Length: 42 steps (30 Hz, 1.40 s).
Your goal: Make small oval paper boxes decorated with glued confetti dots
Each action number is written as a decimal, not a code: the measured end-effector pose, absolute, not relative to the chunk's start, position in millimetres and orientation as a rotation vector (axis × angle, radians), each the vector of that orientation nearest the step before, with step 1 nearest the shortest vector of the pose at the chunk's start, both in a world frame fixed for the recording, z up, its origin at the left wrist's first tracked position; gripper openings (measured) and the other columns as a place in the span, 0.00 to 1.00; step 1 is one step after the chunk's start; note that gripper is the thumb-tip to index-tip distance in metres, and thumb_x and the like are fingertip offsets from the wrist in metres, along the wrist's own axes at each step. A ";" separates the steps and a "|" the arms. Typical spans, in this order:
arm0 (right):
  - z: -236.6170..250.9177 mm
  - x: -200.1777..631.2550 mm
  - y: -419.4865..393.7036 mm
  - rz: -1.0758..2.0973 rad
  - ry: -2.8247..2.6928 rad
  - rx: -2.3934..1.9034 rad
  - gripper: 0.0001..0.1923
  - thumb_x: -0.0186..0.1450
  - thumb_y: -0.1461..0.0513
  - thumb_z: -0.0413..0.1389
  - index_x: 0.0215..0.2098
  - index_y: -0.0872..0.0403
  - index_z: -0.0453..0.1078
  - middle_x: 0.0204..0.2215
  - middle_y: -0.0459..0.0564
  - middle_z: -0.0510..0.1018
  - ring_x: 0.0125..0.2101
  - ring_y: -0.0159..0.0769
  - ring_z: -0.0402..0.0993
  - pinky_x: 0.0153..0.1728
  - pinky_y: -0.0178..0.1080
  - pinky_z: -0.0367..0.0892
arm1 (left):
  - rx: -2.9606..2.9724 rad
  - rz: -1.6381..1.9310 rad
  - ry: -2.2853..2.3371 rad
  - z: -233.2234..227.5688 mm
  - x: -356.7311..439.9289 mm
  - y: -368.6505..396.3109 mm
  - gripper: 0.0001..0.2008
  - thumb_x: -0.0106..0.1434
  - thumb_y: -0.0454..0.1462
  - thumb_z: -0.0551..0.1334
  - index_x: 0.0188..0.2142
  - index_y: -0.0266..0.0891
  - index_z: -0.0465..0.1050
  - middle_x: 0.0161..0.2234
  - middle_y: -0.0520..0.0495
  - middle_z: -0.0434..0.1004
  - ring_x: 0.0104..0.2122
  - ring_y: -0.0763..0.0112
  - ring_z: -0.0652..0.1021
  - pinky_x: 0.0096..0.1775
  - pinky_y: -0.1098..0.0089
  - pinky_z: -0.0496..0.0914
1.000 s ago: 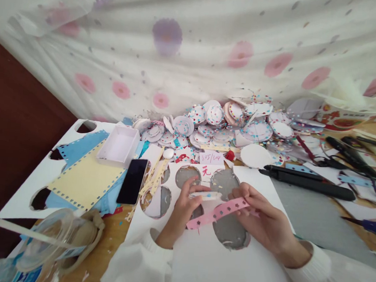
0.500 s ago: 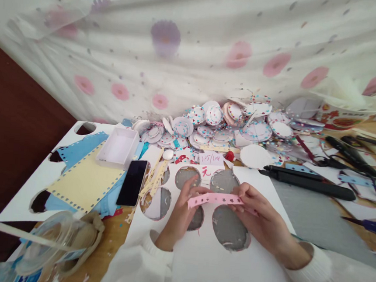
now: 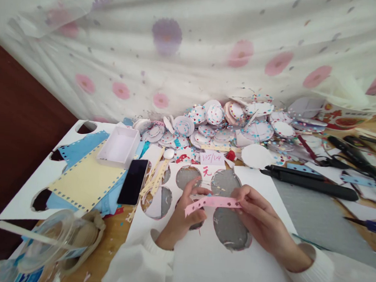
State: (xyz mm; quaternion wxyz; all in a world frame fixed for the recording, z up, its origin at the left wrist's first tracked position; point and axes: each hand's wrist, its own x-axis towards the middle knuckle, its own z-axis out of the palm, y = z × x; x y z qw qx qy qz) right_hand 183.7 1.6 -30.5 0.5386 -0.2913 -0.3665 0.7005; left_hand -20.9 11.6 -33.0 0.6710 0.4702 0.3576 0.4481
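Observation:
A pink paper strip (image 3: 212, 203) punched with small star holes is stretched between both hands, roughly level, above a white card sheet (image 3: 210, 266) that has round holes cut out of it. My left hand (image 3: 183, 215) pinches the strip's left end. My right hand (image 3: 260, 219) pinches its right end with fingertips. Both wrists wear white sleeves. A white slip with red writing (image 3: 212, 158) lies just beyond the hands.
A heap of decorated round paper discs (image 3: 229, 125) lies at the back against a flowered curtain. A black phone (image 3: 133, 181), a white box (image 3: 119, 145) and yellow and blue sheets (image 3: 84, 180) are at left. Black tools (image 3: 309, 181) lie at right, a tape roll (image 3: 54, 239) near left.
The pink strip went from slanting down-left to nearly level between the hands. The white piece seen in the left fingers a second ago is no longer visible.

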 end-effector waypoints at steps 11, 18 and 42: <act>-36.7 183.5 2.1 1.610 -0.951 -0.748 0.07 0.66 0.56 0.56 0.32 0.49 0.69 0.27 0.44 0.65 0.30 0.33 0.58 0.31 0.34 0.56 | 0.817 1.094 0.687 -27.3 -13.0 17.3 0.28 0.60 0.53 0.61 0.54 0.40 0.63 0.40 0.43 0.76 0.45 0.57 0.74 0.50 0.60 0.62; -35.8 183.4 2.0 1.602 -0.952 -0.770 0.07 0.65 0.55 0.57 0.33 0.49 0.69 0.28 0.44 0.65 0.30 0.32 0.59 0.31 0.33 0.57 | 0.834 1.126 0.630 -20.4 -12.0 14.7 0.26 0.63 0.52 0.61 0.54 0.41 0.64 0.40 0.43 0.77 0.45 0.62 0.76 0.47 0.66 0.64; -22.6 178.5 4.2 1.892 -0.945 -0.684 0.20 0.49 0.51 0.70 0.35 0.48 0.71 0.31 0.44 0.75 0.32 0.33 0.72 0.33 0.36 0.66 | 0.974 0.906 0.519 -9.7 -22.8 10.0 0.46 0.41 0.59 0.71 0.58 0.48 0.65 0.51 0.38 0.70 0.55 0.39 0.69 0.52 0.48 0.67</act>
